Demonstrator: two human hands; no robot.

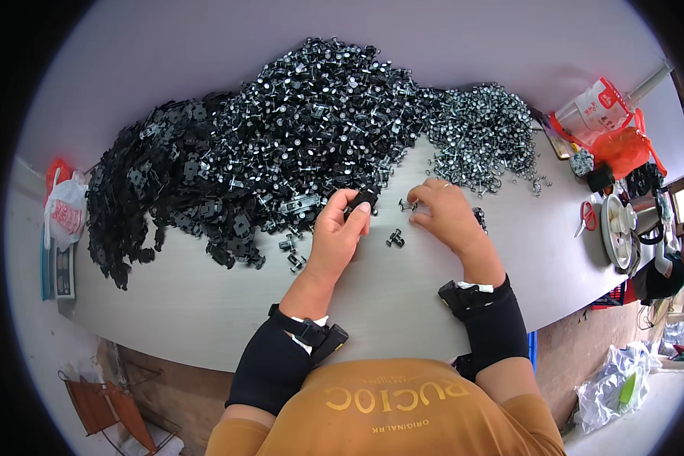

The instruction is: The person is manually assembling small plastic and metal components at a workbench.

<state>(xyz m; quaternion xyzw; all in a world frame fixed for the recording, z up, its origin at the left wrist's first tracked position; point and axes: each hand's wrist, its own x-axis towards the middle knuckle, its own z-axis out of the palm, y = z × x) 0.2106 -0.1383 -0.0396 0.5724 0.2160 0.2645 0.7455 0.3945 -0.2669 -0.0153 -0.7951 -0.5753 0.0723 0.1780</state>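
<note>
My left hand [337, 234] is closed around a small black plastic part [365, 197], the thumb pressed on top of it. To its right, my right hand [444, 214] pinches a small metal pin-like piece [407, 205] between thumb and fingertips, just above the table. The two pieces are apart. Between the hands, nearer to me, lies a small black-and-metal fitting [395, 238]. A few similar fittings [288, 245] rest left of my left hand. Beyond my hands rises a large heap of black-and-silver fittings [319, 114].
Black plastic parts [175, 167] are piled at the left, small silver metal pieces [494, 129] at the right. Along the right side of the grey table [403, 319] lie red scissors [586, 218], a white tray [609, 232] and a red plastic bag [622, 148]. A white bag [67, 207] stands far left.
</note>
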